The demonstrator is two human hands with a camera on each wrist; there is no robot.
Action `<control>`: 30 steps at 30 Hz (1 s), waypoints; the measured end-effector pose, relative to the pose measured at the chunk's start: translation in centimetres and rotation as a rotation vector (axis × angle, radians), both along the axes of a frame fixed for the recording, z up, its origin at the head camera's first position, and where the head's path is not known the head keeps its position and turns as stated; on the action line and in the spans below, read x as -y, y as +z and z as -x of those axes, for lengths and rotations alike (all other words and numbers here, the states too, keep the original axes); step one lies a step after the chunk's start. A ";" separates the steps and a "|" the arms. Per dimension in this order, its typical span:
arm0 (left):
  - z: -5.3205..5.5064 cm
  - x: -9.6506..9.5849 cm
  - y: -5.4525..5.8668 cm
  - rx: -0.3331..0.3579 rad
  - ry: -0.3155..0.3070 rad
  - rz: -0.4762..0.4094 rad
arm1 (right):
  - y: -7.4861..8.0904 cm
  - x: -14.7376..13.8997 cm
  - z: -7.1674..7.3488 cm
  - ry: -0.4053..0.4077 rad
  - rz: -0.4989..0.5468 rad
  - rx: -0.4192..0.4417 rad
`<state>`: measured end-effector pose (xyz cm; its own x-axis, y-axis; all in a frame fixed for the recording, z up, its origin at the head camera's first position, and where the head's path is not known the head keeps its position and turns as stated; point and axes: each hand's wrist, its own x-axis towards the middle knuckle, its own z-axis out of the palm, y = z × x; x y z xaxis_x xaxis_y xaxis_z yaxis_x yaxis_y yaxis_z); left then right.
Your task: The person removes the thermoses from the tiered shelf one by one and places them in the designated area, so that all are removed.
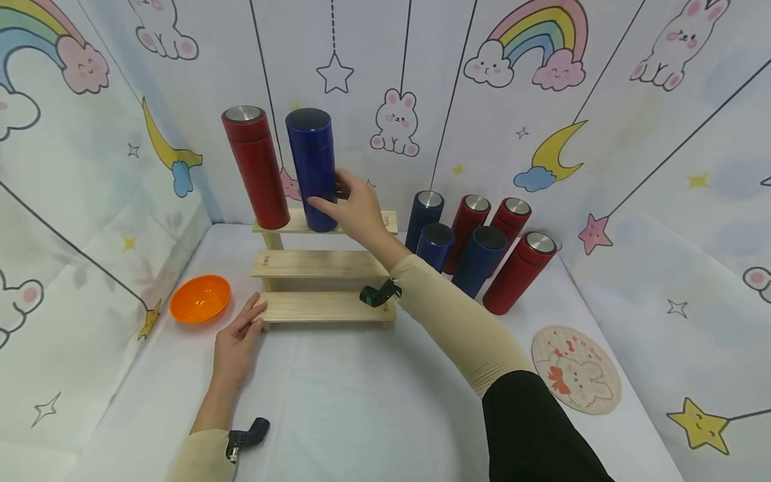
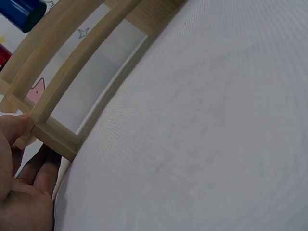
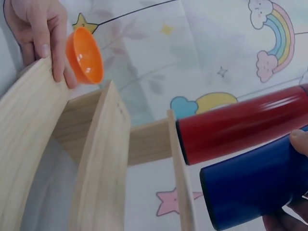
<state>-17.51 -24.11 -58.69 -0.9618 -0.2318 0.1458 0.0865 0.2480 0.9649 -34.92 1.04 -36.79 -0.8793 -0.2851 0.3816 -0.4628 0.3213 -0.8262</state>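
Note:
My right hand (image 1: 361, 209) grips a blue thermos bottle (image 1: 310, 167) by its lower half, thumb on one side and fingers on the other. In the right wrist view, a small gap shows between the bottle's base and the top shelf. Just left of it a red thermos bottle (image 1: 255, 167) stands on the top shelf of a three-step wooden rack (image 1: 319, 264). My left hand (image 1: 236, 345) holds the left end of the lowest step; the left wrist view shows its thumb (image 2: 14, 126) and fingers (image 2: 47, 173) around that corner.
To the right of the rack stand several red and blue bottles, including a red one (image 1: 521, 273) and a blue one (image 1: 480, 261). An orange bowl (image 1: 201, 299) sits left of the rack. A round rabbit-print mat (image 1: 576, 369) lies at the right. Patterned cloth walls (image 1: 385, 60) surround the table.

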 end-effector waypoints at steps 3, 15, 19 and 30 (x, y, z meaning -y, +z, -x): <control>0.0 0.0 0.0 0.001 -0.001 0.001 | 0.2 -0.5 -0.8 -0.011 0.006 -0.023; -0.2 0.0 0.1 -0.008 -0.008 0.002 | 0.3 -3.6 -3.8 0.001 0.033 -0.115; -0.3 0.0 0.2 -0.004 -0.005 0.003 | 0.0 -5.0 -4.7 0.021 0.038 -0.152; -0.3 -0.1 0.2 -0.012 -0.012 0.027 | -1.3 -9.5 -7.3 -0.031 -0.004 -0.170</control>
<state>-17.24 -24.01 -58.48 -0.9625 -0.2162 0.1636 0.1013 0.2727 0.9568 -27.64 10.52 -38.12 -0.8104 -0.2608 0.5247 -0.5858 0.3409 -0.7353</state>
